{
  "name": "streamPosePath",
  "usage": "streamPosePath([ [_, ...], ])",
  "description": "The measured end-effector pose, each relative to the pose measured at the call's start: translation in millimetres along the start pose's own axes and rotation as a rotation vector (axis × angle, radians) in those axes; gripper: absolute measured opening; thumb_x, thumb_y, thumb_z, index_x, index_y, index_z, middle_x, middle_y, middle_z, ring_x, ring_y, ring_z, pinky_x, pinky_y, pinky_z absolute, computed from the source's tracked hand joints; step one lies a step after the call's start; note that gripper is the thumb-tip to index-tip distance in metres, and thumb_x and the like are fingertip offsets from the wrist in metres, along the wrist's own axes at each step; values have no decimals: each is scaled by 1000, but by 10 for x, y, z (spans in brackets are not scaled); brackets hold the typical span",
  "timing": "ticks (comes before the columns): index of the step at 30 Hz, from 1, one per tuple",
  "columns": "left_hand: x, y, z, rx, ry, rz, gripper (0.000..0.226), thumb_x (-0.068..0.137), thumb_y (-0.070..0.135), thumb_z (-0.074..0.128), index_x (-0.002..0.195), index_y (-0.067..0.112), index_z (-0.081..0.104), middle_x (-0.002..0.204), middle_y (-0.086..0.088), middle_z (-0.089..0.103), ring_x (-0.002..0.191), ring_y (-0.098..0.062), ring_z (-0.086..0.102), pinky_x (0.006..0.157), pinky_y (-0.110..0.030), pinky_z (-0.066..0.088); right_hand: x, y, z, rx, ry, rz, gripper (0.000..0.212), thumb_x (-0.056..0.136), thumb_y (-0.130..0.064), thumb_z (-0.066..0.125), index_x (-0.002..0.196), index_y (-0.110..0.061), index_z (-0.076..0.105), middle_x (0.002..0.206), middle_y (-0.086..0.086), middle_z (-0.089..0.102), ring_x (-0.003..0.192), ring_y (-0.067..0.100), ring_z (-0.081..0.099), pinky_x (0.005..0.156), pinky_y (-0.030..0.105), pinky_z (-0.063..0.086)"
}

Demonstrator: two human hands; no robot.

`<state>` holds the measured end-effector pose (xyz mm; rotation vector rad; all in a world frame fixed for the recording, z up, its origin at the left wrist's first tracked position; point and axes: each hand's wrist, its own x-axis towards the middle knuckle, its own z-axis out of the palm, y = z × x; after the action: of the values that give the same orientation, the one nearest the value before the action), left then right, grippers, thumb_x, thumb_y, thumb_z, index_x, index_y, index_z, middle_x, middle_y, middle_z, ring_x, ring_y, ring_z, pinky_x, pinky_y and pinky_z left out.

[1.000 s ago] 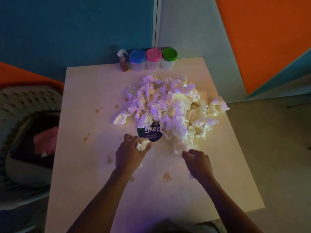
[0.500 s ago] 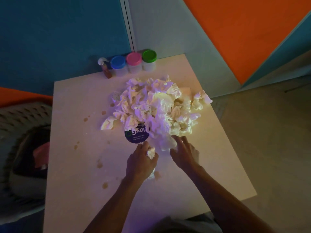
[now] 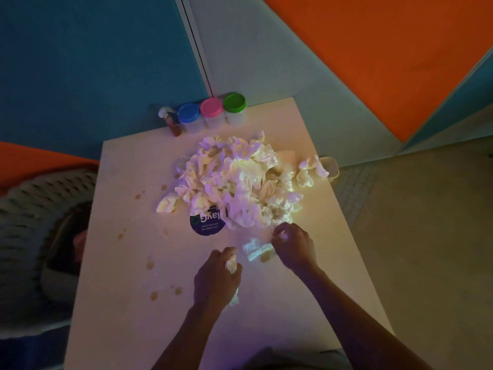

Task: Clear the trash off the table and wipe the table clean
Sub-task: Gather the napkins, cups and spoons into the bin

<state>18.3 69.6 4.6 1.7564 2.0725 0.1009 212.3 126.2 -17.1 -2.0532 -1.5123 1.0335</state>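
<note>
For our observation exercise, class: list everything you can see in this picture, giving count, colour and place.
table: one, pale, centre
tissue pile: one heap, white, mid-table
loose tissue: one, white, between the hands
disc: one, dark blue, at pile's near edge
stains: several, brown, table's left part
jars: three, blue, pink and green lids, far edge
small bottle: one, brown, left of jars
basket: one, grey, left of table
left hand: grips tissue
right hand: grips tissue

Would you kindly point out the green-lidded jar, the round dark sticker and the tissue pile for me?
Green-lidded jar (image 3: 234, 102): head view, on the middle of its lid.
Sticker (image 3: 206, 225): head view, on its uncovered dark face below the pile.
Tissue pile (image 3: 240, 180): head view, on the crumpled middle.
</note>
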Motion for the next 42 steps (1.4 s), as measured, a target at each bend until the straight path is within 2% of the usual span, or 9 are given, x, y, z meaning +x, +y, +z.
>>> streamPosePath([
  [6, -23, 271, 103, -63, 31, -20, 33, 92, 37, 60, 125, 40, 60, 126, 14, 61, 105, -18, 66, 85, -33, 55, 71, 125, -327, 108, -58, 50, 16, 81, -28, 57, 74, -30, 72, 85, -6, 65, 83, 21, 65, 73, 31, 50],
  [10, -35, 421, 172, -37, 35, -20, 38, 93, 34, 60, 129, 42, 57, 129, 18, 61, 109, -15, 65, 90, -34, 56, 106, 187, -544, 221, -131, 111, 34, 64, -47, 45, 72, -24, 69, 67, -1, 73, 69, 25, 68, 70, 39, 59],
  [13, -39, 509, 214, 9, 38, 4, 41, 92, 31, 60, 130, 44, 56, 132, 21, 58, 109, -14, 64, 87, -37, 57, 110, 212, -678, 266, -142, 145, 39, 73, -55, 57, 72, -17, 67, 57, -5, 70, 69, 21, 68, 70, 36, 57],
  [21, 134, 689, 329, 252, -60, 205, 48, 95, 41, 55, 140, 48, 39, 145, 11, 43, 103, -21, 66, 81, -34, 59, 34, 201, -825, 328, -104, 203, 4, 72, -20, 64, 70, -17, 62, 54, -5, 69, 50, 20, 66, 58, 34, 55],
  [25, 268, 727, 388, 362, -155, 263, 54, 101, 38, 46, 151, 44, 25, 147, 0, 40, 111, -29, 63, 87, -35, 54, -53, 196, -805, 392, -100, 222, 19, 64, -23, 66, 82, -28, 62, 73, -2, 74, 57, 23, 72, 57, 41, 59],
  [28, 349, 731, 428, 422, -163, 284, 54, 103, 36, 41, 153, 41, 23, 140, -5, 44, 110, -30, 61, 86, -34, 51, -116, 212, -864, 374, -120, 220, 35, 69, -20, 67, 97, -40, 66, 100, -10, 69, 62, 16, 72, 57, 32, 57],
  [31, 365, 674, 465, 458, -168, 283, 44, 105, 36, 38, 149, 34, 31, 132, -4, 48, 107, -27, 59, 83, -32, 49, -205, 230, -856, 412, -128, 255, 43, 76, -14, 61, 108, -43, 67, 99, -10, 70, 59, 18, 73, 51, 30, 57],
  [36, 406, 637, 424, 390, -137, 277, 33, 101, 41, 48, 128, 24, 48, 120, -1, 54, 104, -25, 61, 80, -34, 52, -295, 200, -779, 419, -129, 313, 33, 77, -14, 56, 94, -35, 75, 84, -5, 77, 62, 24, 74, 54, 42, 61],
  [42, 379, 417, 300, 143, -3, 241, 48, 89, 68, 53, 108, 24, 58, 101, 2, 57, 91, -22, 63, 71, -35, 56, -391, 31, -698, 416, -83, 354, 19, 82, -10, 57, 77, -18, 74, 70, 1, 76, 58, 30, 73, 50, 42, 58],
])
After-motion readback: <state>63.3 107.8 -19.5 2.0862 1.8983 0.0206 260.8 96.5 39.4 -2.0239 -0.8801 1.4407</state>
